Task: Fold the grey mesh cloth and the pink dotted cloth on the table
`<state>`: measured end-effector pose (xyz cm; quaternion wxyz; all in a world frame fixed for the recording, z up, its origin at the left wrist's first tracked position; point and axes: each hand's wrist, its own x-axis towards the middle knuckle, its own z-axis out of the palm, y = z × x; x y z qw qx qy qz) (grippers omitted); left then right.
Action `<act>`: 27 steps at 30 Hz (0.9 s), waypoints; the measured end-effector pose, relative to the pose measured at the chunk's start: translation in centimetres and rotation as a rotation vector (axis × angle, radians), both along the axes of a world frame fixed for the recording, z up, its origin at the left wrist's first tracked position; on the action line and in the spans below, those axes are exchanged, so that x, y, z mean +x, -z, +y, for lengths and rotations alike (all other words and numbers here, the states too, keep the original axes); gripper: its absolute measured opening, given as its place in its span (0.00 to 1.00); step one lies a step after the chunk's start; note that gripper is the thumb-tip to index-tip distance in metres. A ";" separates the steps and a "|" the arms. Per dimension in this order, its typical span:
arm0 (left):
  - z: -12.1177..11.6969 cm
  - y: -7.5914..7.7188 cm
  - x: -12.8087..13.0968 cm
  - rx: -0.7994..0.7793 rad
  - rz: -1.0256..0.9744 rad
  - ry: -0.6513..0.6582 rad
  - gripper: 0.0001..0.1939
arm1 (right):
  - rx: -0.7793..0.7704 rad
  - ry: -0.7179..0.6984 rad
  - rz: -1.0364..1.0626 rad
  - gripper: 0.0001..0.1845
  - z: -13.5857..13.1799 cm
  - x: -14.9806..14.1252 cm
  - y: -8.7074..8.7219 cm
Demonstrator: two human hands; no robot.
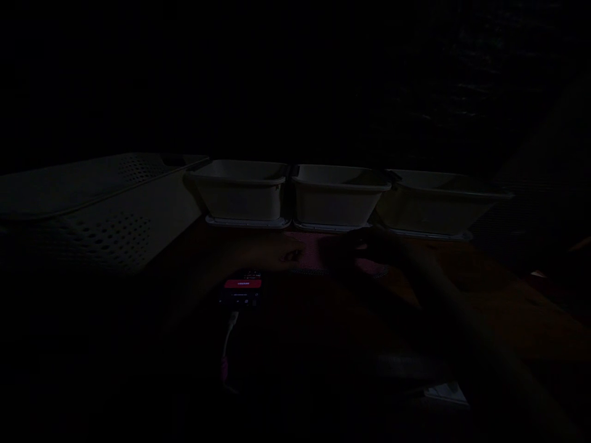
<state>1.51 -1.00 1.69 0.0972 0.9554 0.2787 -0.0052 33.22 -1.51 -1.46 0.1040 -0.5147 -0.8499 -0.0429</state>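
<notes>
Pink cloth (314,249), or perhaps a thin mat, lies on the wooden table (498,301) between and under the two hands, in front of the tubs; the scene is very dark. At far left stands a pale basket (173,215) with rows of holes in its walls. Next comes the left tub (247,200), pale and open, on a flat light base. Nearer the camera, a phone (243,293) with a lit screen and a red bar lies with a white cable (228,335) at its near end. The left hand (277,251) is at the cloth's left edge, its fingers curled. Behind the cloth is the middle tub (335,203). The right hand (373,246) is over the cloth's right part, apart from the left. Whether either hand grips anything, I cannot tell. The right tub (431,212) stands beyond the right forearm. Nearer the camera, a whitish flat item (447,392) shows beside that forearm.
</notes>
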 end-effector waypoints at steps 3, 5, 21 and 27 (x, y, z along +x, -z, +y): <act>0.1 0.1 -0.1 -0.005 -0.017 0.020 0.04 | -0.074 0.100 0.056 0.19 -1.3 -2.4 -1.8; 0.1 0.1 -0.1 -0.008 -0.038 0.033 0.05 | -0.112 0.035 0.104 0.18 -2.1 -4.4 -2.6; 0.1 0.2 -0.1 -0.018 -0.001 -0.006 0.13 | 0.030 -0.215 -0.177 0.30 -1.2 -7.3 4.8; 1.0 1.1 -0.3 -0.009 -0.024 0.024 0.08 | -0.085 -0.146 -0.234 0.30 -2.7 -7.5 2.7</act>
